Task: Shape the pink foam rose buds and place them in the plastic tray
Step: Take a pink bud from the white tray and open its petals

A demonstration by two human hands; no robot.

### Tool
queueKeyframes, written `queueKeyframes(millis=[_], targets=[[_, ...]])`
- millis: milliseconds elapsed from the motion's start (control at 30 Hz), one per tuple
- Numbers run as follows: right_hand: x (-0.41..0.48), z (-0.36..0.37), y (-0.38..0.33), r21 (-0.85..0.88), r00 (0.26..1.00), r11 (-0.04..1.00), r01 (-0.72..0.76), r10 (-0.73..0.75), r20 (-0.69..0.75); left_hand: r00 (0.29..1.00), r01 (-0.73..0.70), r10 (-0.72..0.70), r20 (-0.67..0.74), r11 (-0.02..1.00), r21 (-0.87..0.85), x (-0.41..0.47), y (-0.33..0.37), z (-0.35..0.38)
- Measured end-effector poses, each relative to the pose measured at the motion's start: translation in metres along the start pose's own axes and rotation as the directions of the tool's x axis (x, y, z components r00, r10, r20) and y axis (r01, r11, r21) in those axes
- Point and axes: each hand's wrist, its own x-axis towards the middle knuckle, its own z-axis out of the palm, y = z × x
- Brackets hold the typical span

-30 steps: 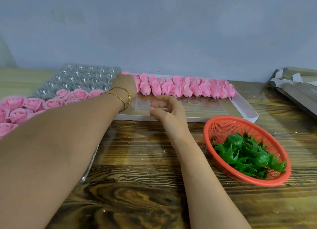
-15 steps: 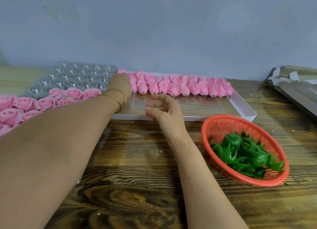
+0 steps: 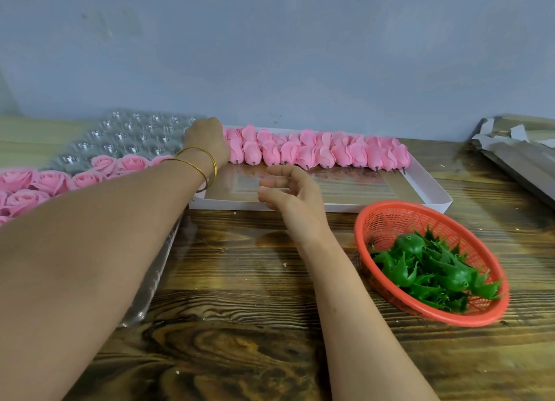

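A row of closed pink foam rose buds [image 3: 324,152] lies along the far side of a shallow white box [image 3: 432,187]. My left hand [image 3: 207,142], two gold bangles on its wrist, reaches over the left end of that row; its fingers are hidden behind the back of the hand. My right hand [image 3: 291,193] hovers above the box's near edge, fingers loosely curled and holding nothing. To the left, a clear plastic tray [image 3: 135,133] with round cups holds several opened pink roses [image 3: 51,181] in its near rows.
A red mesh basket [image 3: 390,220] of green plastic calyxes [image 3: 429,268] sits on the wooden table to the right. Folded grey packaging [image 3: 522,148] lies at the far right. A blue-grey wall stands close behind the box and tray.
Both hands stay almost where they were. The left hand has edged slightly farther over the left end of the bud row.
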Motion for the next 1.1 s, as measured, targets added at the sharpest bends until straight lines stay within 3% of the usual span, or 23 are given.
queueKeyframes(millis=[167,333,633,867,1000,1100], targets=[[-0.001,0.000,0.000,-0.027,1.000,1.000,0.003,-0.003,-0.004,0.997,0.078,-0.080,-0.019,0.992,-0.099,-0.001,-0.005,-0.022],[-0.001,0.000,0.000,-0.039,1.000,0.999,-0.006,0.006,0.001,0.975,0.205,-0.221,-0.015,0.924,-0.324,0.001,-0.014,-0.038],[0.001,0.001,0.002,0.050,1.000,0.999,0.004,-0.004,-0.012,0.963,0.164,-0.268,-0.005,0.604,-0.780,-0.036,0.034,-0.072],[0.004,0.000,-0.001,0.217,0.999,0.975,-0.041,0.048,-0.025,0.981,0.088,-0.192,-0.042,0.624,-0.777,-0.087,0.054,-0.042],[0.005,0.001,0.002,0.208,0.999,0.977,-0.034,0.042,-0.030,0.983,0.079,-0.178,-0.041,0.617,-0.783,-0.113,0.048,-0.030],[0.004,0.005,0.003,0.162,1.000,0.987,-0.014,0.017,-0.018,0.976,0.028,-0.181,-0.122,0.656,-0.754,-0.127,0.041,-0.025]])
